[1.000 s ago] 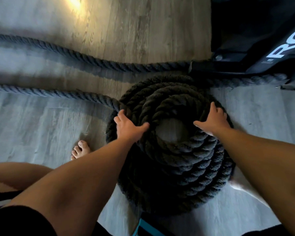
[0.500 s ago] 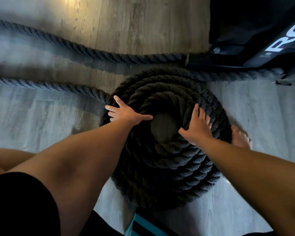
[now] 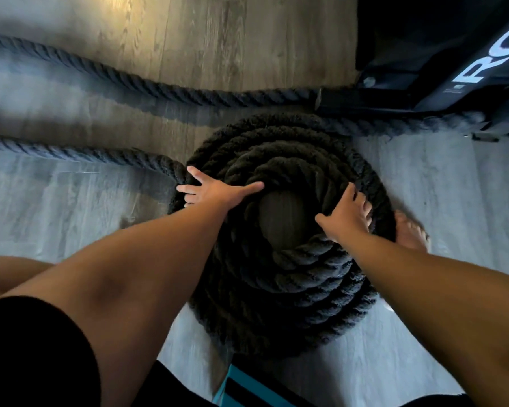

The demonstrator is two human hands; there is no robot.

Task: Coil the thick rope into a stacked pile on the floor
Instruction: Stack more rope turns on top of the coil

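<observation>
The rope is lying as a stacked coil on the wooden floor, in the middle of the view, with bare floor showing through the hole at its centre. Two loose lengths of it are running off to the left across the floor, the nearer one joining the coil at its left edge. The left hand is pressing flat on the top left of the coil, fingers spread and released, thumb pointing toward the hole, gripping nothing. The right hand is resting on the top right of the coil, fingers curling loosely over the upper turns without closing around them. A bare foot is standing just beside the coil on the right, touching its outer edge. A black machine with white lettering is sitting at the top right, its base close behind the coil.
</observation>
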